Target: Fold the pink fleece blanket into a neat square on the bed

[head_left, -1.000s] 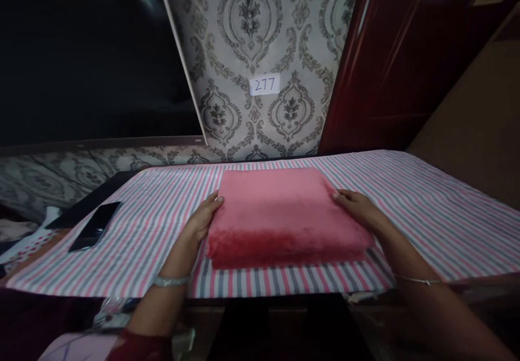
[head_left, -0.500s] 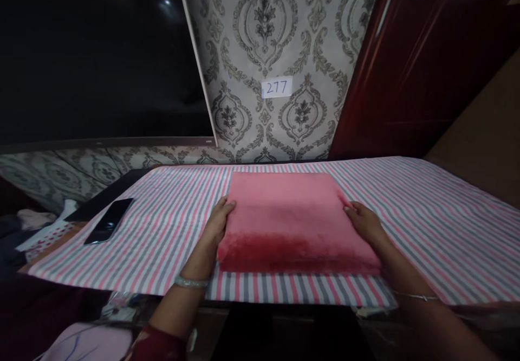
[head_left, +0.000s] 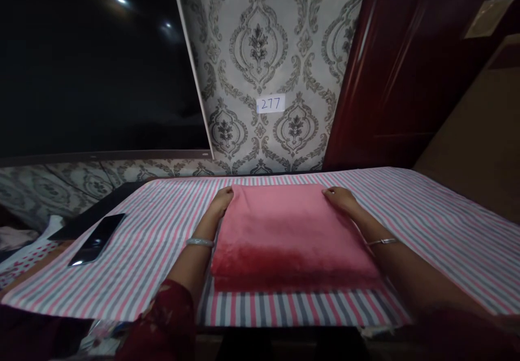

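A folded pink plush blanket (head_left: 276, 231) lies as a thick, near-square stack on a striped cloth (head_left: 162, 225). Its near edge shows a darker red pile. My left hand (head_left: 223, 199) is closed at the blanket's far left corner, pinching the edge with thumb and fingers. At the far right corner, my right hand (head_left: 340, 197) grips the opposite edge in the same way. Both forearms run along the blanket's sides, with a bangle on each wrist. The fingertips under the blanket's edge are partly hidden.
A black phone (head_left: 98, 239) lies on the cloth at the left. Behind the table are a large dark television (head_left: 101, 79), a patterned wall with a paper label (head_left: 271, 103) reading 277, and a dark red wooden panel (head_left: 382, 79). A brown surface (head_left: 479, 133) stands at the right.
Both my hands have slid away from me along the blanket's sides to its far corners. The blanket stays folded. The head view has tilted up slightly.
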`<state>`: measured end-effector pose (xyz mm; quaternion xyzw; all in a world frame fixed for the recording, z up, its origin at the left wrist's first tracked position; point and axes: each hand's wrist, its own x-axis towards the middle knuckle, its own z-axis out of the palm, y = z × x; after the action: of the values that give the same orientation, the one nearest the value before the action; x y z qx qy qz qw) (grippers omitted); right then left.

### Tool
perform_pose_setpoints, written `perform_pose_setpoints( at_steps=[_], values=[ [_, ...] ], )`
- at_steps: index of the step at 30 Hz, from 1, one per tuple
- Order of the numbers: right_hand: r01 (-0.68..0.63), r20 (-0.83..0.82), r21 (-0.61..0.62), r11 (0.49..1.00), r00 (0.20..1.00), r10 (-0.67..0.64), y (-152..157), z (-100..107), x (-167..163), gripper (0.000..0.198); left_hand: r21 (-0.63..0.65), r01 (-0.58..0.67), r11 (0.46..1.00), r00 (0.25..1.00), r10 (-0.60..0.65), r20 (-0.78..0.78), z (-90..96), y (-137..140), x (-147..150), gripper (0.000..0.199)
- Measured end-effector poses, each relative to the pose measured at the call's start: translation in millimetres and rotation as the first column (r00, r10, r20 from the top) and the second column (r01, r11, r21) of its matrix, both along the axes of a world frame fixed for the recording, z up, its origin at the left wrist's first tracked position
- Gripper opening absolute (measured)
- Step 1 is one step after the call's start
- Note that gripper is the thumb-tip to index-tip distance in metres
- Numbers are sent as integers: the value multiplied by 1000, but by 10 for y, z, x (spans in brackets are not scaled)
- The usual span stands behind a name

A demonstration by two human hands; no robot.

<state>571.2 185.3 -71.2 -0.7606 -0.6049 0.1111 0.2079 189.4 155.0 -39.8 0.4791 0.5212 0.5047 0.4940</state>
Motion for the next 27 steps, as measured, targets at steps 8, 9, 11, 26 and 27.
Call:
perform_pose_setpoints(
  at_steps=[8,9,11,26,27],
  values=[
    [143,39,0,990,989,-143,356,-28,-193,37,64,-158,985,975,166,-147,-162,332,-63,26],
    [155,40,18,988,987,-156,363,-66,-212,35,67,-174,982,971,182,-154,-199,372,-70,26],
    [175,37,62,983,983,-177,349,-161,-228,34,84,-208,974,964,219,-154,-284,437,-86,26],
    [287,-81,210,934,958,-276,235,-510,-101,47,113,-238,965,970,242,-27,-521,375,-156,55],
    [283,-88,207,937,959,-270,226,-504,-109,48,121,-222,967,973,228,-36,-498,364,-146,58]
  ],
)
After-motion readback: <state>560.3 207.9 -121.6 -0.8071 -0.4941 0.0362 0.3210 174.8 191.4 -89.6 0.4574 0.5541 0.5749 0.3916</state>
